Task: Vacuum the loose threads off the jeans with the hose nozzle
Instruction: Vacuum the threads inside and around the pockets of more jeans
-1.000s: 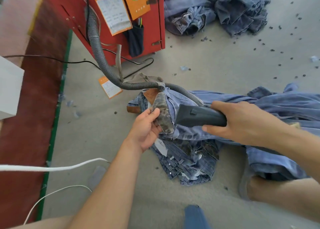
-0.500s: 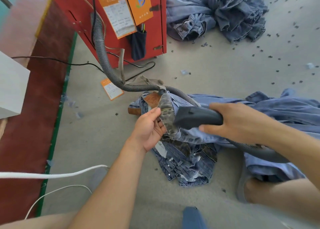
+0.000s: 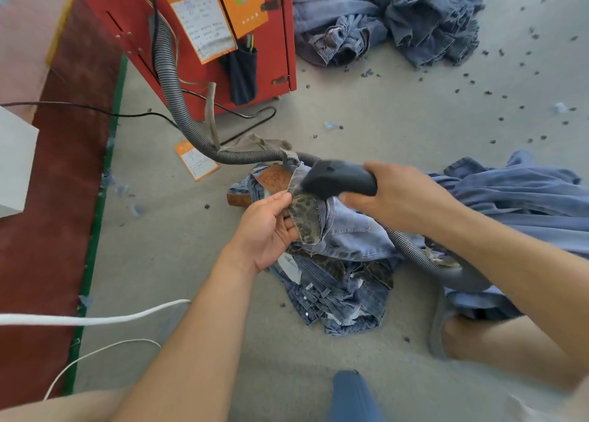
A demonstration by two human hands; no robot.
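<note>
Surface: grey concrete floor [image 3: 398, 128].
On it: jeans [image 3: 344, 281], denim pile [image 3: 392, 20], orange card [image 3: 196, 163], thread scraps [image 3: 487, 93].

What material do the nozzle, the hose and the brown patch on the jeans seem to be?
Nozzle: matte black, likely hard plastic. Hose: grey ribbed, probably flexible plastic. Patch: tan with an embossed pattern, leather or imitation.

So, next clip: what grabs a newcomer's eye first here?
At centre, the right hand grips a dark hose nozzle against the leopard-lined waistband of jeans that the left hand holds up. Behind, a grey ribbed hose runs to a red cabinet; a denim heap lies at top right.
</note>
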